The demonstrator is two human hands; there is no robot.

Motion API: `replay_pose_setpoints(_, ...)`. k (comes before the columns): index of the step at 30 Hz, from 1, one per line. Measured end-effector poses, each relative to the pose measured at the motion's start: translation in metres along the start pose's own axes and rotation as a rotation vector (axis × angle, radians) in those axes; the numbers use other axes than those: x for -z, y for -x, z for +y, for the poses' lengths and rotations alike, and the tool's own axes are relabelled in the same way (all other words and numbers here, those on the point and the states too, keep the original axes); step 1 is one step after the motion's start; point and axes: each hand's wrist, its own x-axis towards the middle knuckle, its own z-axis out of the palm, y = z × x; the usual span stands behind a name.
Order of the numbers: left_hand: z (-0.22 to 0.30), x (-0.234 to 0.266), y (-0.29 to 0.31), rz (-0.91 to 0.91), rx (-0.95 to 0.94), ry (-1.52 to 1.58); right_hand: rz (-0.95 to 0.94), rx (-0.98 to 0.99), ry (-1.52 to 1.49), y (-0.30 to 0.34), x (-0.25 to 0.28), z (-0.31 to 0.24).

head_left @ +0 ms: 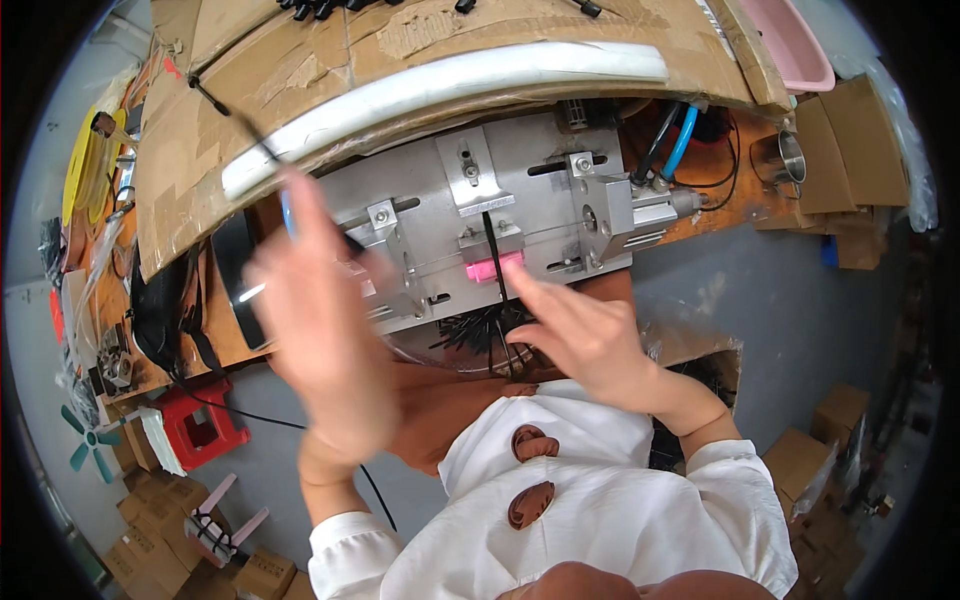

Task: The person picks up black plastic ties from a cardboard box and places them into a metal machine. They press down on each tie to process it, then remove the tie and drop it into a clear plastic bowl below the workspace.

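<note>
My left hand (pixel 335 320), smeared by motion, is raised over the left part of a metal fixture plate. A thin dark rod with a black end (pixel 208 95) sticks out beyond its fingers toward the cardboard. In front of the fixture's middle, my right hand (pixel 595 340) has its index finger and thumb at a thin black rod (pixel 492 240). This rod runs from the central metal block (pixel 478 190) down past a pink piece (pixel 487 270). Below the plate's near edge lies a bunch of black bristle-like strands (pixel 470 335), partly hidden.
A long white foam-like roll (pixel 450 80) lies along the cardboard sheet (pixel 390 45) behind the fixture. Metal clamp blocks (pixel 605 215) flank the centre. Blue tubing (pixel 683 140) and a metal cup (pixel 778 160) are at right. A red stool (pixel 205 425) stands at lower left.
</note>
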Motion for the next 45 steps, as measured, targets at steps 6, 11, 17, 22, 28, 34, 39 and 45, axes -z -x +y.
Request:
replay_pose_setpoints(6,0.053,-0.041,0.078,-0.347,-0.083,0.118,0.193,-0.251,-0.068,-0.003,0.037,0.006)
replay_pose_setpoints(11,0.056,-0.051,0.073,-0.385,-0.083,0.012,0.221,-0.345,-0.146,-0.002,0.05,0.005)
replay_pose_setpoints(17,0.056,-0.044,0.068,-0.465,-0.077,-0.016,0.251,-0.268,-0.091,-0.014,0.061,0.007)
replay_pose_setpoints(22,0.026,-0.032,-0.03,-0.097,-0.284,0.111,0.466,0.14,0.304,-0.094,0.085,0.045)
replay_pose_setpoints(28,-0.017,-0.091,-0.162,-0.127,-0.39,0.199,0.188,0.394,0.565,-0.254,0.095,0.111)
replay_pose_setpoints(34,-0.051,-0.032,-0.151,-0.613,-0.364,0.498,-0.191,0.373,0.492,-0.279,0.1,0.125)
replay_pose_setpoints(39,-0.069,0.001,-0.131,-0.641,-0.273,0.498,-0.25,0.467,0.604,-0.254,0.119,0.124)
replay_pose_setpoints(45,-0.075,0.013,-0.111,-0.498,-0.195,0.425,-0.043,0.153,0.064,-0.228,0.124,0.108)
